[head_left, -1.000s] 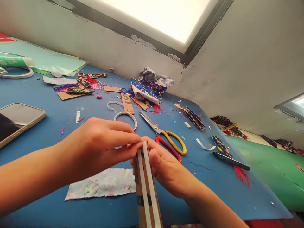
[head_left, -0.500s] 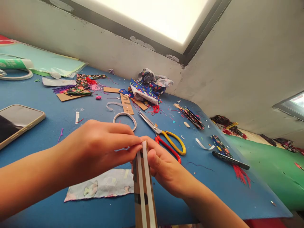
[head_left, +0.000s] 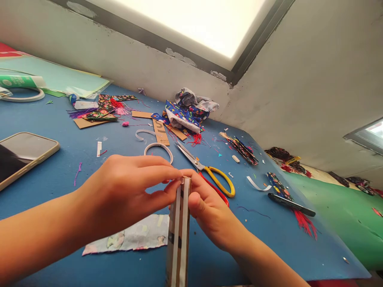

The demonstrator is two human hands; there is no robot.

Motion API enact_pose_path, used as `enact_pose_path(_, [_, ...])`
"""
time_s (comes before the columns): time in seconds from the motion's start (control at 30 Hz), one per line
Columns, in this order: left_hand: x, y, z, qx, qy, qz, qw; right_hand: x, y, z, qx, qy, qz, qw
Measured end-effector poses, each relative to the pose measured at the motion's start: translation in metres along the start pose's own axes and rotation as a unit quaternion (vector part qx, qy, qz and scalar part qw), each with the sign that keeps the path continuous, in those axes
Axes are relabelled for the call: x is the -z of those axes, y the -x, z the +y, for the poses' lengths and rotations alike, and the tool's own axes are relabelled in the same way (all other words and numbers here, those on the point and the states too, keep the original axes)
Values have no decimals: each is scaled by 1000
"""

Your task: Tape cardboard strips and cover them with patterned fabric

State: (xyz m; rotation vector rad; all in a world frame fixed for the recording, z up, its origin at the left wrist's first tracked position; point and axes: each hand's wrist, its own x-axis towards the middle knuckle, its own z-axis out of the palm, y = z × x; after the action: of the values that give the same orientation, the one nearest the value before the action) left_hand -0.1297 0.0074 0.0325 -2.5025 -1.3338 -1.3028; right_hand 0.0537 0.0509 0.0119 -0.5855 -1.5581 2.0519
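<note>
A narrow brown cardboard strip point(head_left: 179, 239) stands on end toward me, with two white lines of tape running along it. My right hand point(head_left: 209, 207) grips its far end from the right, thumb along the edge. My left hand point(head_left: 134, 179) pinches at the top left corner, where a tape line ends; whether it has the tape's end between finger and thumb is too small to tell. Under my left wrist lies a pale fabric piece point(head_left: 134, 235), wrong side up. Just beyond my fingers are a tape roll point(head_left: 159, 145) and scissors point(head_left: 206, 167) with yellow and red handles.
A phone point(head_left: 26, 155) lies at the left. Fabric scraps point(head_left: 185, 113), cardboard pieces point(head_left: 161, 133) and tassels point(head_left: 118, 104) are strewn at the back. On the right are a black-handled cutter point(head_left: 291, 204), a patterned bookmark-like strip point(head_left: 278, 185) and a curled tape piece point(head_left: 259, 184).
The cardboard strip has tilted slightly, its near end shifting left. My left fingers have bent more at the strip's corner. The right hand keeps its grip.
</note>
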Motion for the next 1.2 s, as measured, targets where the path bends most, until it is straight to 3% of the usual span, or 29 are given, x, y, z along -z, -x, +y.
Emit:
enact_pose_path(0.23, [-5, 5, 6, -63, -89, 41, 993, -2, 4, -1, 0, 15, 32, 999])
enact_pose_path(0.47, [-5, 10, 7, -75, -142, 52, 986, -7, 2, -2, 6, -13, 39, 999])
enact_pose_path(0.87, [3, 1, 13, -104, -119, 40, 987, -9, 4, 1, 49, 49, 43, 997])
enact_pose_path(1.03, [3, -1, 7, -26, -121, 50, 991, -8, 7, 1, 51, 61, 47, 996])
enact_pose_path(1.13, [10, -9, -9, 69, -162, 80, 981, -6, 7, 0, 64, 47, 68, 995])
enact_pose_path(1.2, [16, -16, -24, 159, -238, 47, 957, -5, 6, 1, 78, 23, 67, 994])
